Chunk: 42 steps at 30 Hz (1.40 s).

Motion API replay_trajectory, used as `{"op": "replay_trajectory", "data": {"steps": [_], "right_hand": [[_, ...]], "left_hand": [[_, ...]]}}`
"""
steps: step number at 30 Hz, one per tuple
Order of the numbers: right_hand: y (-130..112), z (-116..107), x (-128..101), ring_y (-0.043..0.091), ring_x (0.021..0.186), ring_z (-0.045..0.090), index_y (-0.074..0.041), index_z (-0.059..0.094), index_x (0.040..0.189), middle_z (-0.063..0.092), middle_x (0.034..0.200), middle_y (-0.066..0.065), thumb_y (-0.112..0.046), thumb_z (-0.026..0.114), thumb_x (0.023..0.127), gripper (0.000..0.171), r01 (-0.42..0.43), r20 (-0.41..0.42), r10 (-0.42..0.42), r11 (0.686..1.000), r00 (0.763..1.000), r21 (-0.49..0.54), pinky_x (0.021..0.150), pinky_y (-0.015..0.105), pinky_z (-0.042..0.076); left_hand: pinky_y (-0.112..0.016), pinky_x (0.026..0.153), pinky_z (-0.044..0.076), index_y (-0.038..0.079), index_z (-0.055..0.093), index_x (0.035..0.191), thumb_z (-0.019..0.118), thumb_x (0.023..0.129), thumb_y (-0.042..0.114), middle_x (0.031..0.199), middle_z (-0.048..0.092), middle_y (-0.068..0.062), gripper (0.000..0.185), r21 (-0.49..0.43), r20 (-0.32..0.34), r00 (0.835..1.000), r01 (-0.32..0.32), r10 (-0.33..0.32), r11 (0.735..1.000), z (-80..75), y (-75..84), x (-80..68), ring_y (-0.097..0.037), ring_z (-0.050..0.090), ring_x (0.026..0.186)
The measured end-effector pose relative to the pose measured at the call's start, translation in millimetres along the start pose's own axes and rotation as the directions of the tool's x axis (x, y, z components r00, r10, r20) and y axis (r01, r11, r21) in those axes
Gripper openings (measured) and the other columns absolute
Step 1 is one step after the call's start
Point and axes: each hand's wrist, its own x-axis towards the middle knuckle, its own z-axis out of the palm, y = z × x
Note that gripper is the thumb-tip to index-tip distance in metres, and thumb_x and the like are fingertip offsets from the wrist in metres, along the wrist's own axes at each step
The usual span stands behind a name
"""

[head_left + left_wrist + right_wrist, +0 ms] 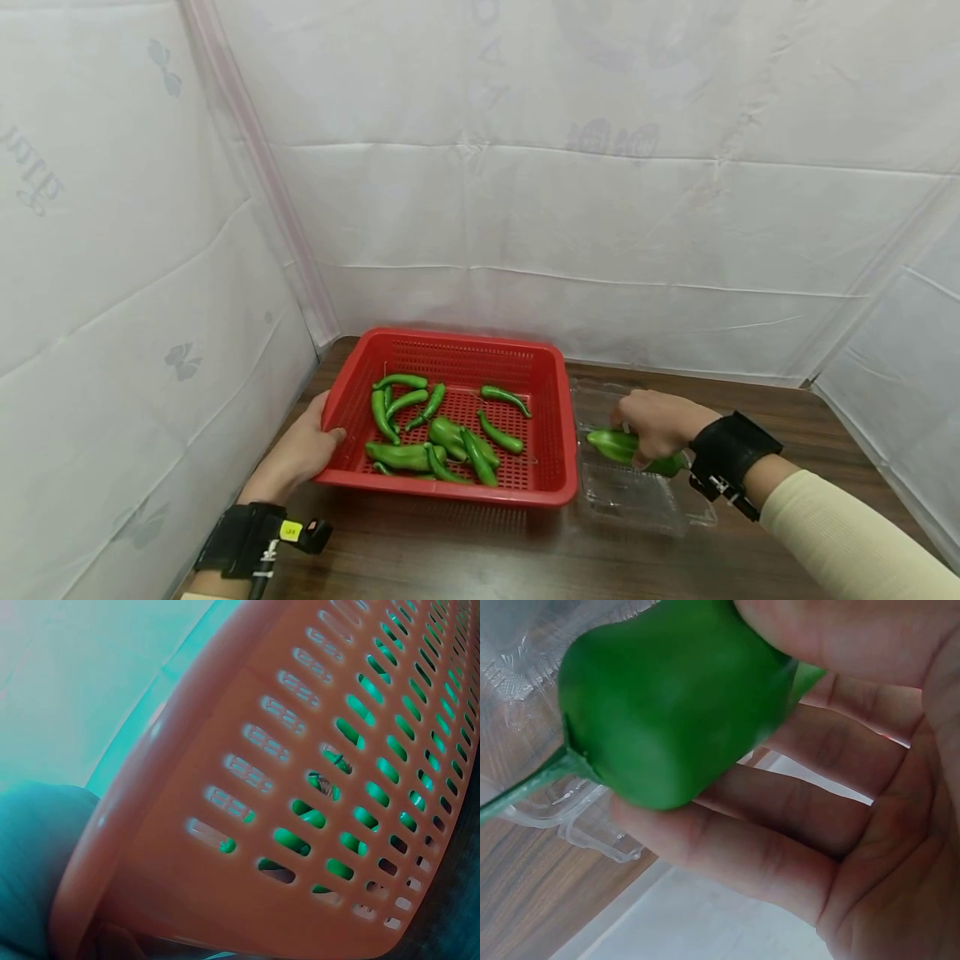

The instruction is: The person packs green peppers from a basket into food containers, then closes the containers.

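Observation:
A red perforated plastic basket [465, 498] stands left of centre, holding several green chili peppers [498, 433] of mixed sizes. My left hand [303, 437] grips the basket's left rim, thumb over the edge; the left wrist view shows the slotted basket wall [225, 885] close up. To the right, my right hand [656, 423] holds a large green pepper [615, 447] above a clear plastic container [630, 500]. In the right wrist view that pepper [660, 705] lies between the thumb and the curled fingers, its stem pointing out to the left.
The basket and the clear container stand side by side on a dark brown wooden table [405, 542]. White sheeting [525, 217] hangs behind the table and along both sides.

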Motion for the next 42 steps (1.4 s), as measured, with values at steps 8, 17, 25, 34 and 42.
{"op": "replay_trajectory", "data": {"steps": [8, 17, 25, 34, 42], "right_hand": [[1.9, 3.0, 1.2, 0.010, 0.064, 0.055, -0.018, 0.068, 0.083, 0.061, 0.072, -0.007, -0.004, 0.091, 0.073, 0.029, 0.016, -0.014, -0.016, 1.000, 1.000, -0.001, 0.058, 0.028, 0.050], [2.2, 4.8, 1.3, 0.011, 0.066, 0.056, -0.017, 0.070, 0.086, 0.062, 0.074, -0.005, -0.004, 0.091, 0.073, 0.028, -0.008, -0.007, 0.008, 1.000, 1.000, 0.011, 0.059, 0.029, 0.051], [1.7, 5.4, 2.0, 0.011, 0.066, 0.056, -0.017, 0.072, 0.089, 0.064, 0.075, -0.005, -0.005, 0.092, 0.073, 0.028, -0.016, 0.003, 0.016, 1.000, 1.000, 0.005, 0.061, 0.029, 0.051], [2.1, 9.1, 3.4, 0.010, 0.065, 0.057, -0.017, 0.074, 0.087, 0.065, 0.075, -0.005, -0.007, 0.094, 0.071, 0.028, -0.013, -0.005, 0.013, 1.000, 1.000, 0.010, 0.060, 0.028, 0.051], [4.1, 12.9, 5.2, 0.011, 0.065, 0.055, -0.018, 0.074, 0.088, 0.064, 0.073, -0.006, -0.008, 0.094, 0.072, 0.028, -0.026, 0.000, 0.026, 1.000, 1.000, 0.010, 0.060, 0.029, 0.051]], "left_hand": [[-0.054, 0.098, 0.049, -0.001, 0.013, 0.164, 0.047, 0.104, 0.007, 0.146, 0.050, -0.034, 0.070, 0.001, 0.000, 1.000, -0.008, 0.008, 1.000, 0.1, 0.5, -0.6, -0.043, 0.058, 0.125], [-0.055, 0.098, 0.049, -0.002, 0.013, 0.164, 0.047, 0.104, 0.007, 0.146, 0.050, -0.034, 0.070, 0.002, -0.005, 1.000, -0.009, 0.009, 1.000, 0.0, -0.1, -0.6, -0.044, 0.058, 0.125], [-0.055, 0.099, 0.048, -0.002, 0.011, 0.164, 0.047, 0.104, 0.008, 0.147, 0.049, -0.035, 0.070, 0.002, 0.000, 1.000, -0.005, 0.005, 1.000, -0.1, -0.3, 0.1, -0.044, 0.057, 0.126], [-0.054, 0.096, 0.050, 0.000, 0.013, 0.164, 0.048, 0.104, 0.008, 0.146, 0.050, -0.033, 0.069, -0.002, 0.001, 1.000, 0.003, -0.003, 1.000, 0.2, 0.4, -0.1, -0.043, 0.058, 0.124], [-0.055, 0.097, 0.049, -0.001, 0.012, 0.164, 0.047, 0.104, 0.008, 0.146, 0.050, -0.034, 0.070, 0.004, -0.006, 1.000, -0.001, 0.001, 1.000, 0.4, 0.0, -0.9, -0.043, 0.058, 0.125]]}}
